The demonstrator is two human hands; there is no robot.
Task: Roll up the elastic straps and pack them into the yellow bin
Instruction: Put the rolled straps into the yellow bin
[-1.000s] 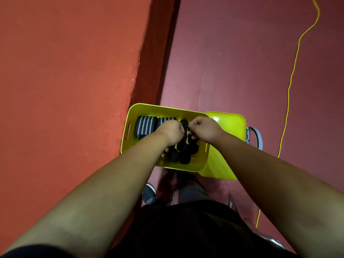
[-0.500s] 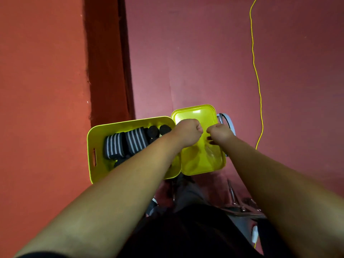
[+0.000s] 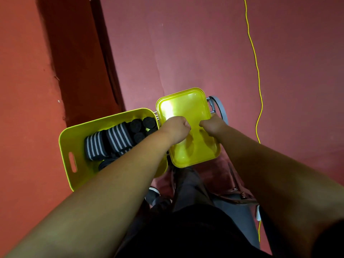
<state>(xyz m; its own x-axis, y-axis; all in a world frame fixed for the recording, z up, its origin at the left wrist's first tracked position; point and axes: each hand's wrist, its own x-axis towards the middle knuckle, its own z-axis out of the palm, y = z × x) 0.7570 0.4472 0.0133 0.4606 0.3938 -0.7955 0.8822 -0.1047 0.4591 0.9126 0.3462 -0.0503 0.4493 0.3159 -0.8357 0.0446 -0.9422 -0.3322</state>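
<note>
The yellow bin (image 3: 68,142) stands open on the red floor at my left. It holds two grey-and-white striped strap rolls (image 3: 108,143) and several black strap rolls (image 3: 141,127); my left forearm covers the near part of it. The bin's hinged lid (image 3: 183,106) lies open to the right, inside up. My left hand (image 3: 176,130) hovers over the lid as a closed fist. My right hand (image 3: 212,125) is beside it, a short gap apart, its fingers curled downward. No strap shows in either hand.
A grey carry handle (image 3: 222,107) sticks out at the lid's far right edge. A thin yellow cord (image 3: 256,71) runs along the floor on the right. A red wall and its dark base (image 3: 78,62) rise on the left. My legs and a chair frame (image 3: 240,197) are below.
A second ago both hands worked a black strap above the bin's contents. They have since moved right over the open lid, and the strap is no longer in them. The view swung right.
</note>
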